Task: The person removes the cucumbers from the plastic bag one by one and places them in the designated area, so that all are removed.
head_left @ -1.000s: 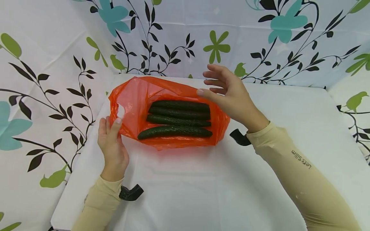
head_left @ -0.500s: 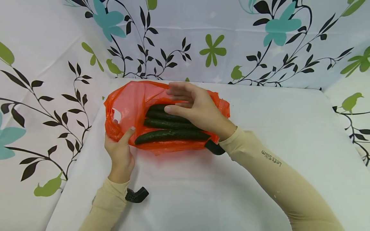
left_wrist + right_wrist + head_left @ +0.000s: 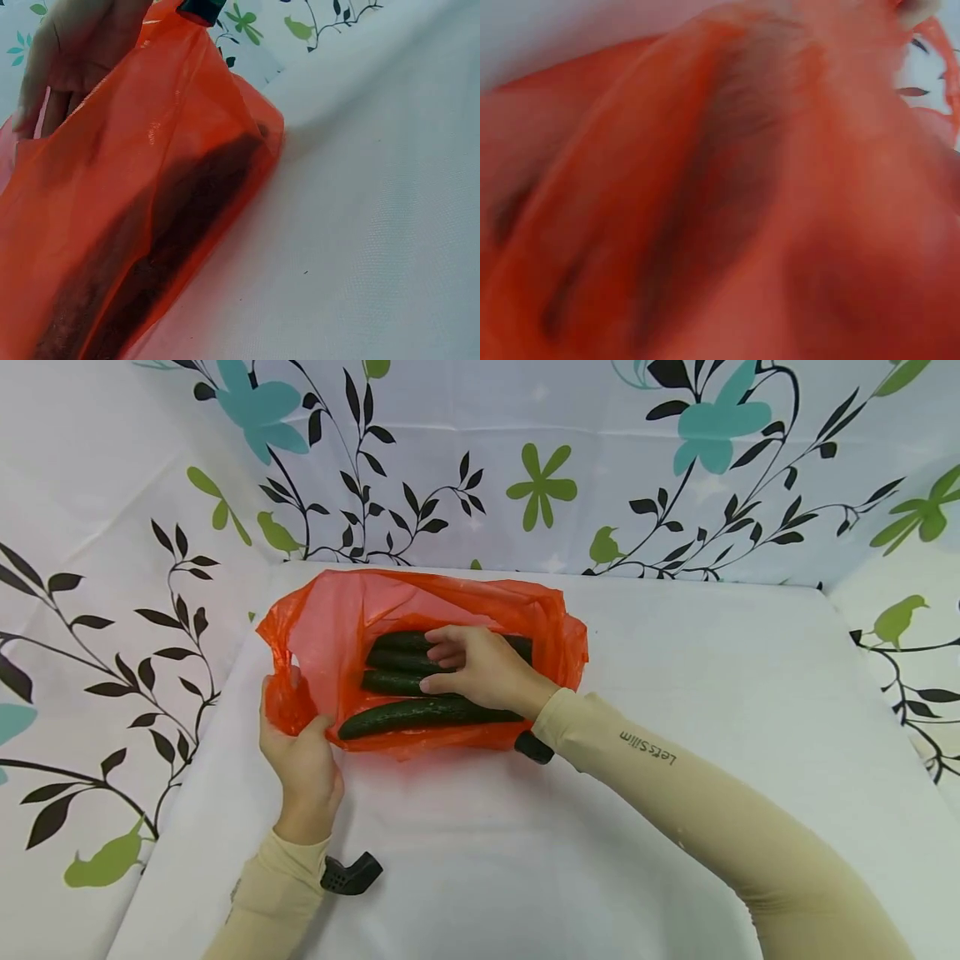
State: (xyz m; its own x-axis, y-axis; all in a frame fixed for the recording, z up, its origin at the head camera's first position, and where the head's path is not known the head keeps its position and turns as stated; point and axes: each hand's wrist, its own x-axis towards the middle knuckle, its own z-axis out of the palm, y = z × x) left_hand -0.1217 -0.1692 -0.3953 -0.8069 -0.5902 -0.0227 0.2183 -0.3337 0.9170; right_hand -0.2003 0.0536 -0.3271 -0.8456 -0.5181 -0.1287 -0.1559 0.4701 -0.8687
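An orange-red plastic bag (image 3: 322,635) lies on its side on the white table, its upper layer folded back. Several dark green cucumbers (image 3: 420,716) rest in it, side by side. At the bag's left end my left hand (image 3: 306,777) grips the bunched handle, thumb in front. My right hand (image 3: 491,672) is over the middle of the cucumbers, fingers bent loosely and thumb tip at the second one from the front; it hides part of them. Through the thin film (image 3: 127,172), dark cucumber shapes show in the left wrist view. The right wrist view is mostly blurred bag plastic (image 3: 630,135).
A white cloth covers the table (image 3: 675,693) around the bag. Behind and to the left hangs a white curtain (image 3: 585,410) printed with leaves, birds and flowers. Black wrist mounts (image 3: 352,872) stick out from both sleeves.
My right hand has come in from the bag's right end, moving left and down over the cucumbers. My left hand has closed on the handle, bunching the plastic.
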